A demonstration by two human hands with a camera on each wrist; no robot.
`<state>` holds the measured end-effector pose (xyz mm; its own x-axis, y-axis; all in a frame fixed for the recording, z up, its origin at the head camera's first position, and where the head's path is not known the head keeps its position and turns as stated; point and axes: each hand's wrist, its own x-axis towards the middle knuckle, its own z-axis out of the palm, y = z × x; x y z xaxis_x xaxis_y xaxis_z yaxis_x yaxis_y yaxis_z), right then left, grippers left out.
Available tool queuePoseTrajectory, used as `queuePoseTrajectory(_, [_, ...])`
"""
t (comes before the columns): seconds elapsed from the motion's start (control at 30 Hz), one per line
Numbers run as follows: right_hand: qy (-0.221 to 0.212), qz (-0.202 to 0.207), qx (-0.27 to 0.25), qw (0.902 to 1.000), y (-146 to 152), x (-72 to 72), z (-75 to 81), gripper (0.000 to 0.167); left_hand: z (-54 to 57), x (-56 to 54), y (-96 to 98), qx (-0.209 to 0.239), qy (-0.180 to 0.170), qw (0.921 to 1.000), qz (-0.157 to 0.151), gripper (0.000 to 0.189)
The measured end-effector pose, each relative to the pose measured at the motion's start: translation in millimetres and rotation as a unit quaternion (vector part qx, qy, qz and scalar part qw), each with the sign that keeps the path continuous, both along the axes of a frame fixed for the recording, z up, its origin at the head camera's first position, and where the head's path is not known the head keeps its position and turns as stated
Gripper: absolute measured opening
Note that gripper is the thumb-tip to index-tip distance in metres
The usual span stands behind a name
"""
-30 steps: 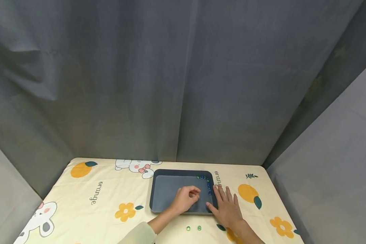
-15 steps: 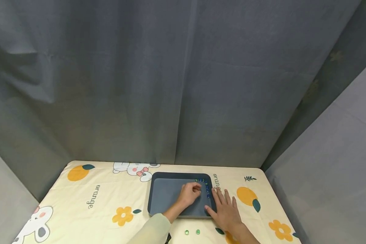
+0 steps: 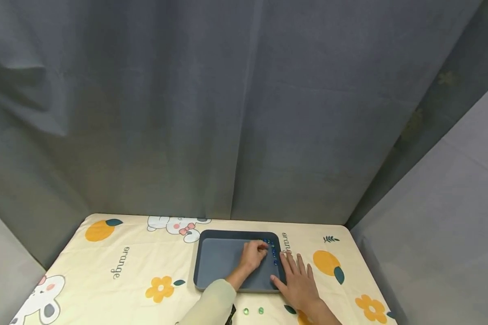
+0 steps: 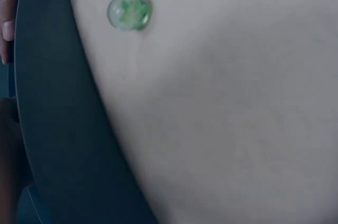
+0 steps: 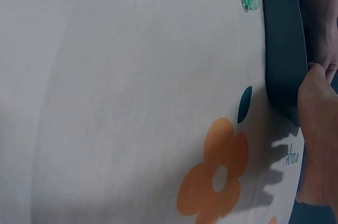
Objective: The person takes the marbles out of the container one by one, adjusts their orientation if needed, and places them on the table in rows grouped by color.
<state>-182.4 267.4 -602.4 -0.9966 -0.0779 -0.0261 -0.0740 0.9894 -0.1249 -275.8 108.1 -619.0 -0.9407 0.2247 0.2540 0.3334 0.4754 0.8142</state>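
A dark grey rectangular tray [image 3: 215, 259] lies on the patterned cloth. Along its right side and at the far right corner runs a line of small blue and green marbles [image 3: 275, 262]. My left hand [image 3: 250, 257] reaches over the tray with bent fingers, its fingertips close to the corner marbles and covering some of them. Whether a marble sits between its fingertips is hidden. My right hand [image 3: 299, 282] rests at the tray's right edge with fingers spread. On the cloth before the tray are two green-and-clear marbles, one [image 4: 129, 11] nearer in the left wrist view.
The cream cloth [image 3: 138, 257] is printed with oranges, flowers and rabbits. A grey curtain [image 3: 179, 113] hangs behind the table, with pale grey panels [image 3: 451, 216] at the sides. The tray's wall [image 5: 285, 39] stands up from the cloth.
My left hand has moved away from me and slightly right, toward the marbles at the tray's far right corner. My right hand has stayed at the tray's edge. The view has shifted slightly.
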Motion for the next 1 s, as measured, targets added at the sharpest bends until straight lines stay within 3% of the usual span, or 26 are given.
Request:
queuePoseTrajectory(0.3, [-0.002,0.008,0.005,1.0000,0.3,-0.5,2.1,0.083,7.0,-3.4,10.2,-0.025,-0.010,0.9996,0.009,0.012])
queuePoseTrajectory(0.5, [-0.007,0.001,0.004,1.0000,-1.8,1.1,5.3,0.082,11.7,-6.3,15.4,-0.057,0.004,0.9984,-0.002,0.014])
queuePoseTrajectory(1.0, [-0.004,0.002,-0.009,0.9999,-3.1,3.2,7.7,0.081,5.0,-13.7,24.6,-0.114,0.028,0.9930,0.015,0.011])
